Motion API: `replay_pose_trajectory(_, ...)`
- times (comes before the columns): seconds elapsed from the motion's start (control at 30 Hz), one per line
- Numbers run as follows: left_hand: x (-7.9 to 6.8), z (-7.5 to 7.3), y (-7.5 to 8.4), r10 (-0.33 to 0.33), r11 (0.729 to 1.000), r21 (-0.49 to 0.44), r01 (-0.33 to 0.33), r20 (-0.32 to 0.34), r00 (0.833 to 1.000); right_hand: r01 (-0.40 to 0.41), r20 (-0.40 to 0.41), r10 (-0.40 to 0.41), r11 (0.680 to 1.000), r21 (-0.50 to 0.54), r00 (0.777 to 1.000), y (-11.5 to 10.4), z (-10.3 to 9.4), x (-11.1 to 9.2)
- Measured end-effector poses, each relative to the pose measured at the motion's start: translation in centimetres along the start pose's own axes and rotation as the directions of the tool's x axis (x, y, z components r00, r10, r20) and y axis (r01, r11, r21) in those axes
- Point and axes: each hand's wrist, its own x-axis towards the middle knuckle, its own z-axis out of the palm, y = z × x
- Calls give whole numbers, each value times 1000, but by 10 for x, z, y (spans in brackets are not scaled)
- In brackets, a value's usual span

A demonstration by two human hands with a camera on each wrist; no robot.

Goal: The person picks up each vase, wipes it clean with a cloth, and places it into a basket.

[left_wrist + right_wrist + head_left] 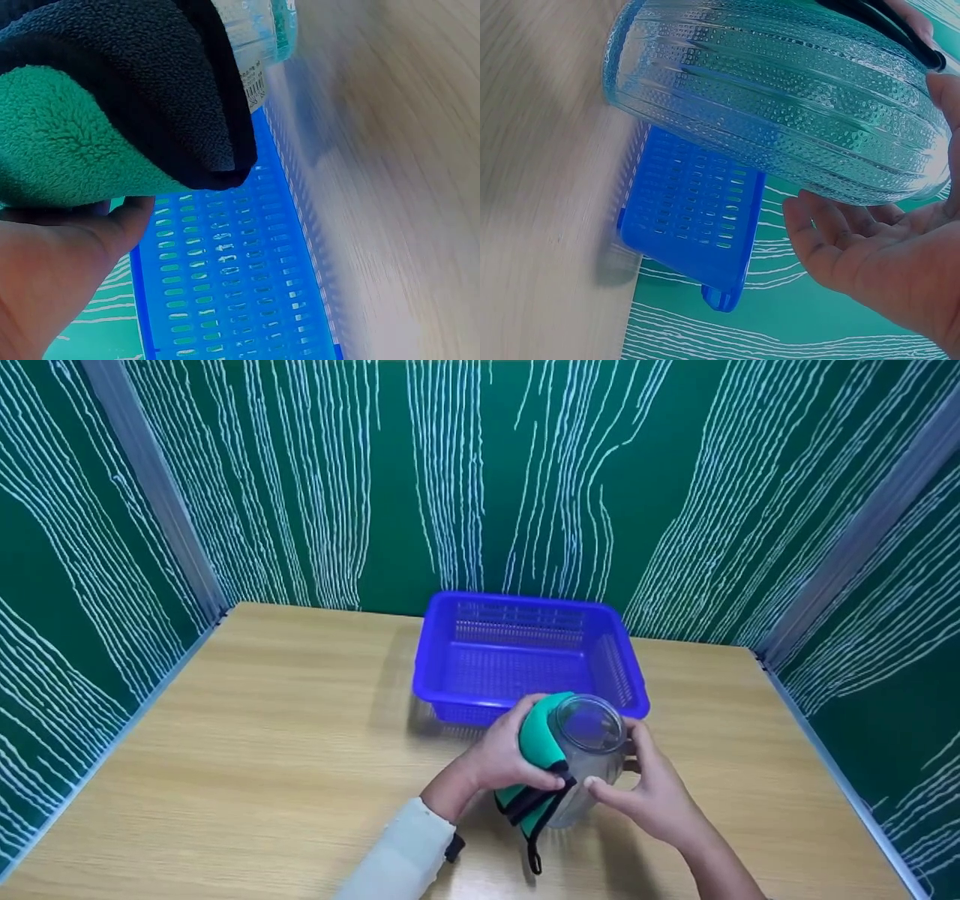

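Observation:
A clear ribbed glass jar (pixel 589 776) stands upright, mouth up, before the basket; its dotted, ridged wall fills much of the right wrist view. My left hand (pixel 501 746) grips a fleecy green and dark grey cloth (pixel 541 735) with black edging and a hanging loop, against the jar's left side. In the left wrist view, a barcode label (pixel 255 86) shows on the jar past the cloth's edge. The right hand (pixel 658 795) curves round the jar's right side, thumb in front and fingers behind, loosely holding it. Some left fingers are hidden behind the cloth.
A blue plastic basket (pixel 525 601) with slotted walls sits just behind the jar on the wooden table (pixel 300 735). Green panels (pixel 390 510) with wavy white lines enclose the back and sides, joined by grey posts (pixel 161 495).

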Motion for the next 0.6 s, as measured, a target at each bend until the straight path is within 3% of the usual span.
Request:
replay_pose_trajectory(0.23, -1, -2, -2, -24, 999, 27, 23, 26, 999, 6, 2, -6, 1000, -5, 1000, 0, -1, 0)
replay_pose_trajectory(0.6, -3, 0, -8, -20, 998, 57, 19, 7, 1000, -3, -19, 2, 1000, -24, 1000, 2, -3, -2)
